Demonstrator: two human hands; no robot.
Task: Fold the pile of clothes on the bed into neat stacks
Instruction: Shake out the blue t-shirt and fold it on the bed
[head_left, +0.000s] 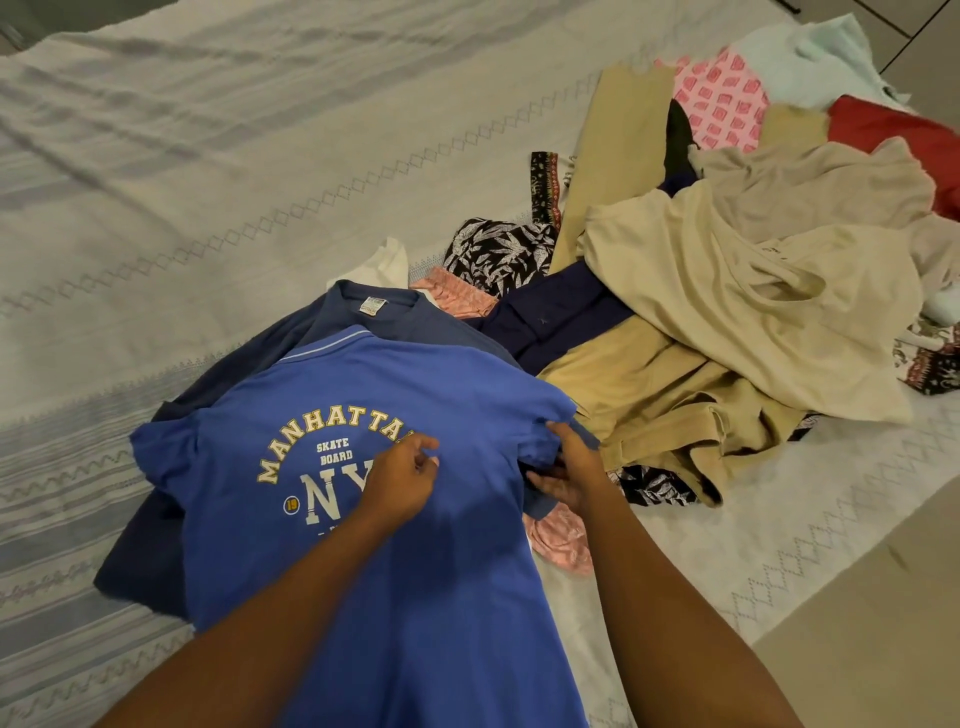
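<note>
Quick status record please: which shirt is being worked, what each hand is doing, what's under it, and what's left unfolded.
shirt in work: blue T-shirt, print up, spread out
right hand: grips its sleeve
left hand: over the print, fingers curled; grip unclear
underneath: navy T-shirt
unfolded: pile beside it on the bed

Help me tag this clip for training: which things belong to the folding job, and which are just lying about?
In the job: blue Manhattan T-shirt, its sleeve gripped by the right hand; darker blue T-shirt beneath it; unfolded clothes pile.
Just lying about: patterned bedspread; tiled floor.
</note>
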